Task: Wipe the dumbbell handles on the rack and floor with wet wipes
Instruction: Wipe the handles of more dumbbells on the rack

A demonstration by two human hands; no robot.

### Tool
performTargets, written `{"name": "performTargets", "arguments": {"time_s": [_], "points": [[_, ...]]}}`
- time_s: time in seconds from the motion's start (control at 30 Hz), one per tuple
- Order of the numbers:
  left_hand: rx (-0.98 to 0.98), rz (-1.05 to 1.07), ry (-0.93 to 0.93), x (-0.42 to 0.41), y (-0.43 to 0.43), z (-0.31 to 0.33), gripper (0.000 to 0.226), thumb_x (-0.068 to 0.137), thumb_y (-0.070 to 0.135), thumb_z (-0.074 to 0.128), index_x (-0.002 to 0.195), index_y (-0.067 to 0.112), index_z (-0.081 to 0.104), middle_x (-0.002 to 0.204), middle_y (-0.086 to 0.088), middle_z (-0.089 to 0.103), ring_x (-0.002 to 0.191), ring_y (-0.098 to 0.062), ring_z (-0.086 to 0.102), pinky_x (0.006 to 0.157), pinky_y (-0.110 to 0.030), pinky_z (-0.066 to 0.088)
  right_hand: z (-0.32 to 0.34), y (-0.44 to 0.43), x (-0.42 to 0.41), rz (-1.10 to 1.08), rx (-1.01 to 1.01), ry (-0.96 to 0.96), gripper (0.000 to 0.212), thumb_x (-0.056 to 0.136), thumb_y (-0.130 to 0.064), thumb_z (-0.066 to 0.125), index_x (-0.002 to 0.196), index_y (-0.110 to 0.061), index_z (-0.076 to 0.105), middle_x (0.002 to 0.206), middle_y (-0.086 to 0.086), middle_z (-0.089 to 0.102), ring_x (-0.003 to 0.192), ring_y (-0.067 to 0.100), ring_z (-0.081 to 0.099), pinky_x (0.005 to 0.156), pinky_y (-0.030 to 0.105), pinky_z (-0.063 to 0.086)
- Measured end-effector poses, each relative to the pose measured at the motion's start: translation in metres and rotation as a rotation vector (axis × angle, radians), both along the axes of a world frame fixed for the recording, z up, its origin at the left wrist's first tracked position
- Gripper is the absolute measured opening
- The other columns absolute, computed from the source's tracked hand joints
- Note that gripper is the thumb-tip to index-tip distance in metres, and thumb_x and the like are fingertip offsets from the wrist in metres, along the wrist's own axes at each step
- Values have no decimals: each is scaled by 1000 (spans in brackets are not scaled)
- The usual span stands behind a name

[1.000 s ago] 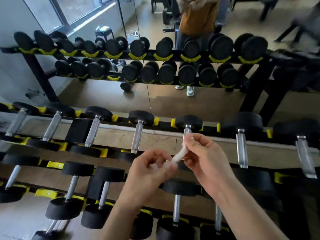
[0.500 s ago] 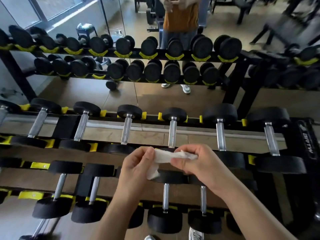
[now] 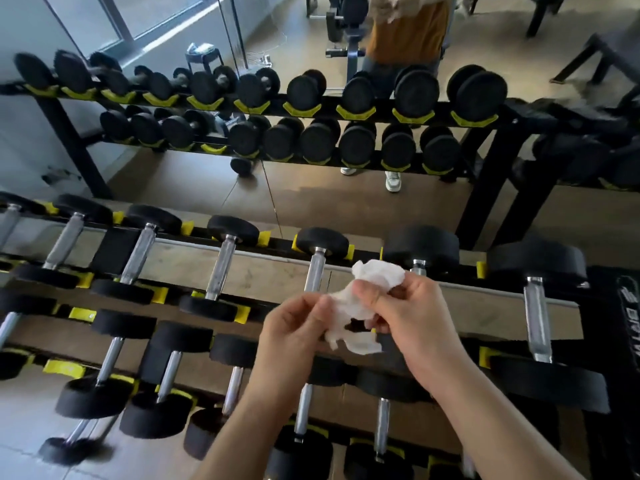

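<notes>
Two hands pinch white wipe (image 3: 360,306) between them: left hand (image 3: 298,337) fingers curled on its left edge, right hand (image 3: 412,323) thumb and fingers bunch its top; dumbbells (image 3: 317,268) just behind fingers

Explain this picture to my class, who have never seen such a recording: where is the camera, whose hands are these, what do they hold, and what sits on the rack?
No machine here. A camera worn on a person's head looks forward and down at that person's own hands. The left hand and right hand both pinch one crumpled white wet wipe between them. Below stands a black dumbbell rack, carrying rows of dumbbells with black ends and bare metal handles. Behind, a mirror reflects the rack and the person.
</notes>
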State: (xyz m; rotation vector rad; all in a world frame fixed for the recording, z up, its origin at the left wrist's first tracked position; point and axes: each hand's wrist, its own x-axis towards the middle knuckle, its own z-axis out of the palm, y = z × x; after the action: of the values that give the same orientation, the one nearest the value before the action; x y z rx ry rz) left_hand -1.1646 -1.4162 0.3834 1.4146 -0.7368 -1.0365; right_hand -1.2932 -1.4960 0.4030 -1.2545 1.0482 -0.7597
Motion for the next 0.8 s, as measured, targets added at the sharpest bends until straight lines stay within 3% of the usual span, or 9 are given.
{"name": "performTargets", "arguments": {"time_s": [0.13, 0.2, 0.27, 0.33, 0.4, 0.5, 0.57, 0.67, 0.8], "points": [[18, 109, 180, -22, -21, -4, 25, 87, 37, 54, 84, 15, 65, 73, -8, 63, 60, -26, 52, 53, -31, 43, -14, -24, -16, 20, 450, -237, 18, 77, -26, 69, 78, -8, 67, 57, 2, 51, 54, 15, 47, 56, 25, 42], [43, 88, 184, -24, -28, -8, 26, 84, 44, 57, 83, 20, 68, 76, -6, 64, 64, -28, 51, 56, -32, 41, -21, -34, -19, -17, 594, -256, 20, 81, -28, 69, 77, -9, 66, 62, 3, 53, 58, 14, 50, 56, 24, 43], [105, -43, 119, -19, -30, -14, 32, 81, 51, 63, 87, 20, 69, 76, -10, 62, 65, -31, 49, 57, -37, 40, -29, -42, -20, -55, 677, -264, 24, 87, -32, 65, 89, -8, 66, 74, 7, 60, 68, 17, 55, 59, 26, 47], [220, -246, -31, -11, -32, -19, 26, 77, 46, 73, 88, 23, 69, 75, -14, 62, 66, -33, 51, 61, -44, 45, -38, -49, -18, -77, 708, -225, 28, 92, -34, 59, 101, -8, 63, 84, 11, 62, 71, 18, 57, 60, 28, 49], [277, -312, -150, -3, -32, -26, 20, 75, 39, 75, 88, 24, 69, 78, -12, 65, 68, -25, 57, 64, -39, 51, -46, -54, -13, -82, 705, -173, 29, 94, -34, 57, 103, -7, 62, 81, 10, 59, 61, 14, 55, 50, 23, 47], [204, -269, -43, 9, -34, -32, 19, 80, 21, 71, 91, 6, 68, 73, -5, 64, 65, -12, 56, 59, -21, 47, -59, -57, 3, -18, 608, -94, 26, 92, -30, 61, 107, -9, 62, 73, 5, 59, 52, 10, 52, 42, 17, 42], [192, -267, -44, 18, -38, -38, 8, 84, 4, 68, 91, 1, 67, 77, -5, 65, 70, -12, 59, 64, -22, 50, -70, -58, 16, 4, 476, 37, 28, 87, -29, 67, 109, -15, 58, 86, 5, 65, 62, 13, 61, 49, 20, 48], [206, -243, -183, 32, -50, -50, 16, 83, 3, 70, 90, 17, 72, 82, -1, 70, 79, -19, 65, 74, -31, 54, -81, -62, 30, 64, 383, 94, 27, 82, -35, 70, 98, -14, 62, 91, 7, 67, 76, 22, 65, 63, 30, 55], [198, -137, -296, 54, -67, -62, 24, 80, 13, 76, 86, 36, 73, 83, 8, 72, 76, -10, 67, 68, -25, 56, -88, -70, 47, 247, 618, -61, 50, 93, -45, 54, 100, 3, 67, 73, 7, 63, 57, 14, 47, 50, 22, 37]]}}
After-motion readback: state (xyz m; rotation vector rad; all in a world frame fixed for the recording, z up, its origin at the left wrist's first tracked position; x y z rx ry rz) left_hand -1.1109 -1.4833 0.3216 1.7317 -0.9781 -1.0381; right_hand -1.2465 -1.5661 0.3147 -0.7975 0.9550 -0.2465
